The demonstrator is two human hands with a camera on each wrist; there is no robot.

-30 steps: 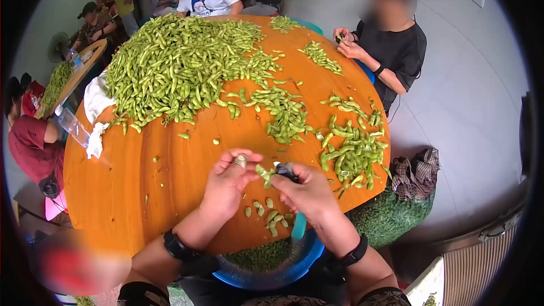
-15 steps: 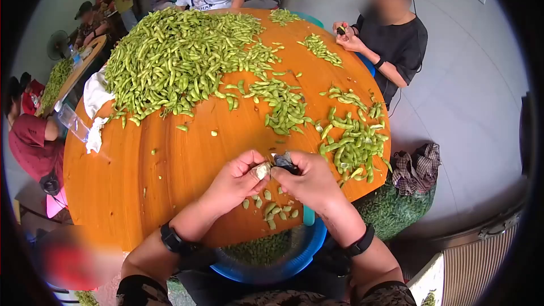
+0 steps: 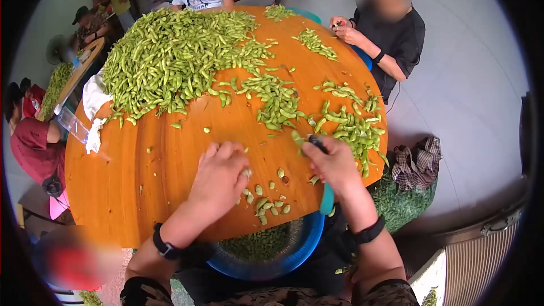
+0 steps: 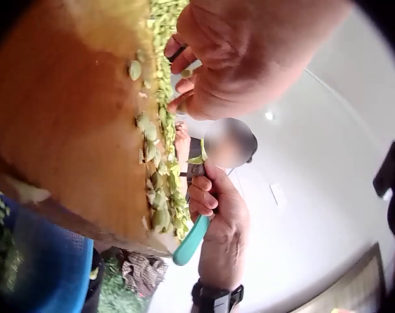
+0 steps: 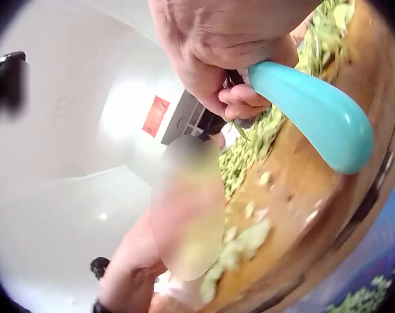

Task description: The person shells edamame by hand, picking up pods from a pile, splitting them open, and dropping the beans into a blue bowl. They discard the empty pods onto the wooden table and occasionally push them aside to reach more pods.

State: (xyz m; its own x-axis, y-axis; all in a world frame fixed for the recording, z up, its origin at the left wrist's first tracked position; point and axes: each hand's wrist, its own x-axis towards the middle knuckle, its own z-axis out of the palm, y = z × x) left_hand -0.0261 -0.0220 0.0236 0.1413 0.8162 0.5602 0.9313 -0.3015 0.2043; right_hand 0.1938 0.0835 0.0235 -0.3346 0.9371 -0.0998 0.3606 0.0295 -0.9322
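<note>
My right hand [image 3: 335, 164] grips a teal-handled tool [image 5: 318, 114], its handle pointing down toward me and a dark part lying among the fingers. At that hand's fingertips is a green bean pod piece [image 4: 197, 158]. My left hand [image 3: 218, 178] is apart from the right, over the table's near part, palm down with bent, separated fingers; something pale shows at its thumb. Loose shelled beans [image 3: 263, 206] lie on the wood just beyond the near edge, right of the left hand. Further right, a heap of pods [image 3: 354, 130] lies behind the right hand.
A large mound of pods [image 3: 170, 59] covers the far left of the wooden table [image 3: 113, 187]. Below the near edge sits a blue basin [image 3: 314, 243] with green contents. A clear bottle [image 3: 72, 123] lies at the left edge. Across the table, a person in black [image 3: 391, 45] works.
My hands were together at a pod; the left has since moved away to the left, while the right has moved right and slightly away from me with the tool.
</note>
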